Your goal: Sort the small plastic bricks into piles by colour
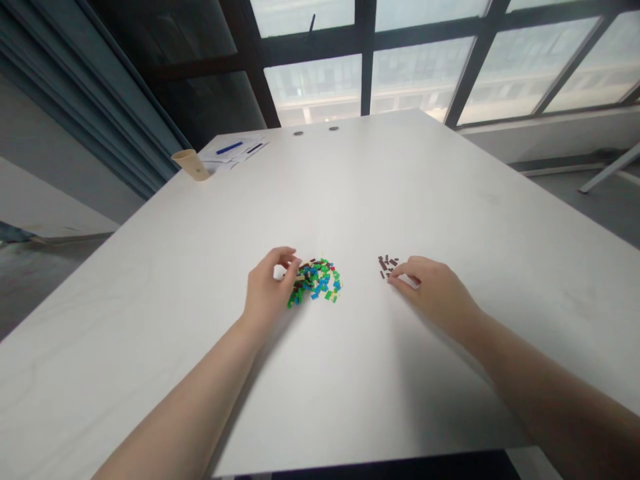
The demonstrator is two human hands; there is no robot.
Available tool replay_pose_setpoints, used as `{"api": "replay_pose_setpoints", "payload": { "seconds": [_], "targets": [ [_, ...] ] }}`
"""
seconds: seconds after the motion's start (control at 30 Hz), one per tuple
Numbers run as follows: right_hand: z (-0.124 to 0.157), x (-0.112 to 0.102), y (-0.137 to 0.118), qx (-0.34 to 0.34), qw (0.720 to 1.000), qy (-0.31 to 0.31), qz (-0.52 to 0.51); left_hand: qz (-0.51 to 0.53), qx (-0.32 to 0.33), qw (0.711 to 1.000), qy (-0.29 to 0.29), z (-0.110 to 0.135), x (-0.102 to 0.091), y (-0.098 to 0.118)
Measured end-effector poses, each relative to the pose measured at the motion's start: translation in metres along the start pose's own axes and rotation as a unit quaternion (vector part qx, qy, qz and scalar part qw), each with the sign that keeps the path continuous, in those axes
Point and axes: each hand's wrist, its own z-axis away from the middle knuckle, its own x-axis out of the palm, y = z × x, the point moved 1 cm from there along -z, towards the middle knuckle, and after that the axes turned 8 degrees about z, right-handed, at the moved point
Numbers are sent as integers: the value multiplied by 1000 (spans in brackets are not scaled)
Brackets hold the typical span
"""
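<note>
A loose pile of small toy building bricks (pixel 323 280) in green, blue, brown, tan and a little red lies on the white table. My left hand (pixel 267 283) is at the pile's left edge, thumb and fingers curled close together; whether a brick is between them cannot be made out. To the right is a small scattered group of dark brown bricks (pixel 383 265). My right hand (pixel 433 287) reaches it from the right, with thumb and forefinger pinched at its lower edge on what looks like one brown brick, mostly covered by the fingertips.
The white table (pixel 350 200) stretches away toward the windows. At its far left stands a tan paper cup (pixel 191 165), beside papers (pixel 240 155) with a blue pen (pixel 229 148) on them. Two round dark table fittings (pixel 333 128) are near the far edge.
</note>
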Motion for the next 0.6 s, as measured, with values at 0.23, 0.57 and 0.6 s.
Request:
{"api": "replay_pose_setpoints", "payload": {
  "seconds": [0.23, 0.57, 0.6],
  "targets": [
    [18, 17, -28, -213, 965, -136, -75, -27, -8, 996, -84, -14, 7, -35],
    [24, 23, -36, -238, 954, -170, -65, -146, 28, 978, -146, -11, 10, -33],
    [24, 24, -35, -237, 955, -169, -63, -155, 33, 977, -143, -11, 10, -32]
  ]
}}
